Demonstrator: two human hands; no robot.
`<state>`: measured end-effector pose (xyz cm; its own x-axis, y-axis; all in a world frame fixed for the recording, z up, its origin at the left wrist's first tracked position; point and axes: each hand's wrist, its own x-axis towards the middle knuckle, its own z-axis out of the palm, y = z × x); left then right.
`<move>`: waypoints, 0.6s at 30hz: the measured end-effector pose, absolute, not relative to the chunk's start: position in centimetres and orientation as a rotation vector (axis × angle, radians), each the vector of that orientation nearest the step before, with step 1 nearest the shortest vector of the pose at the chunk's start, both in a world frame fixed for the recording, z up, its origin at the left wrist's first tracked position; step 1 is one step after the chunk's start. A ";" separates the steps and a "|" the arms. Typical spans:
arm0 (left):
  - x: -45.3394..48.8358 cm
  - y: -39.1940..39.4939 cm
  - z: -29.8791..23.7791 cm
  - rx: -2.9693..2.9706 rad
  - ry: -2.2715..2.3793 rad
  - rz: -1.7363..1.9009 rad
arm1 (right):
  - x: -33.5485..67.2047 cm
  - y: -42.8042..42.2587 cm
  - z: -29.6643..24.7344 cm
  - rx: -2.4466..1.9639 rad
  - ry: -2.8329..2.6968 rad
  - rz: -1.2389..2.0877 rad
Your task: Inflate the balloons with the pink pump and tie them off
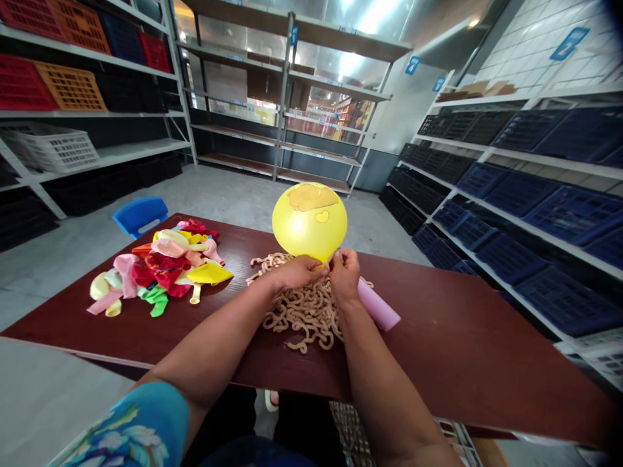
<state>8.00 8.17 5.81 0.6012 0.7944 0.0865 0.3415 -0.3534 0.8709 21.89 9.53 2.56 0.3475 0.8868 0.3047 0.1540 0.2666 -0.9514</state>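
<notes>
An inflated yellow balloon [306, 227] with a printed picture and a small heart is held over the table by its lower end. My left hand [304, 271] is closed round the balloon's neck. My right hand [345, 271] pinches close beside it at the neck; what lies between its fingertips is too small to make out. Beneath both hands spreads a heap of tan, string-like loops [306, 314]. A pink cylinder [379, 305], perhaps the balloon pump, lies just right of my right wrist.
On the left of the dark red table [452, 331] lies a pile of limp, coloured balloons [165, 266]. A blue chair [141, 216] stands behind that side. Shelves with crates [549, 194] line the right, more crates [73, 87] the left, and a rack [287, 97] stands at the back.
</notes>
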 end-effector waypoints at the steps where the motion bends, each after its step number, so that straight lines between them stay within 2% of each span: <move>1: 8.1 8.1 5.8 1.970 0.899 0.627 | 21.9 9.6 2.5 -1.228 -1.123 0.659; 12: 8.4 7.6 6.7 2.168 0.934 0.610 | 21.4 10.4 1.6 -1.171 -1.018 0.710; 18: 8.1 9.3 6.5 1.977 1.589 0.974 | 21.6 10.1 1.7 -1.193 -1.249 0.589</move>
